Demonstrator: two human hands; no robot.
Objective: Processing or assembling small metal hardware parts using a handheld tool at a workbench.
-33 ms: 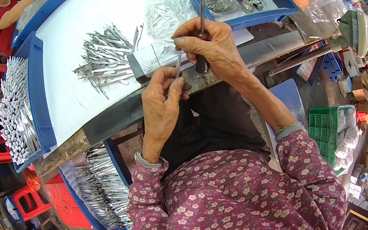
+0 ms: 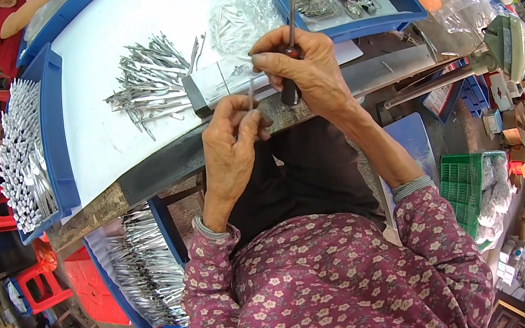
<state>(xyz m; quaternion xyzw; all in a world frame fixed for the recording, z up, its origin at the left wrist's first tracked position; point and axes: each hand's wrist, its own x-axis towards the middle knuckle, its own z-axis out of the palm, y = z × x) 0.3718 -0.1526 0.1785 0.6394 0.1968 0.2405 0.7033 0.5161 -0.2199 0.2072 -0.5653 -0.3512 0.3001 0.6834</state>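
the work in hand looks like assembly of small metal pieces with a screwdriver (image 2: 288, 34). the right hand (image 2: 302, 67) is closed around the screwdriver's dark handle, shaft pointing up and away over the worktop (image 2: 124, 128), while the handle's butt end hangs down toward the worktop's near edge. the left hand (image 2: 230, 138) is closed in a pinch on a thin metal pin-like piece (image 2: 251, 93), held upright just beside the right hand, at the near edge of the worktop. the two hands are close, nearly touching at the fingertips.

judging from this, the step is lining up the small piece with the tool; the next move would call for a steady left pinch and a fine turn or press from the right hand, since the piece is thin and easy to drop.

relative to the worktop: a heap of similar metal pieces (image 2: 148, 82) lies on its middle, a small grey block (image 2: 221, 84) sits by its near edge just beyond the hands, a blue tray of white-tipped parts (image 2: 25, 155) stands at its left side, and another bin of metal pieces (image 2: 144, 267) sits below its near edge.

against the earlier frame nothing visibly differs: both hands, the tool and the piece sit in the same places.
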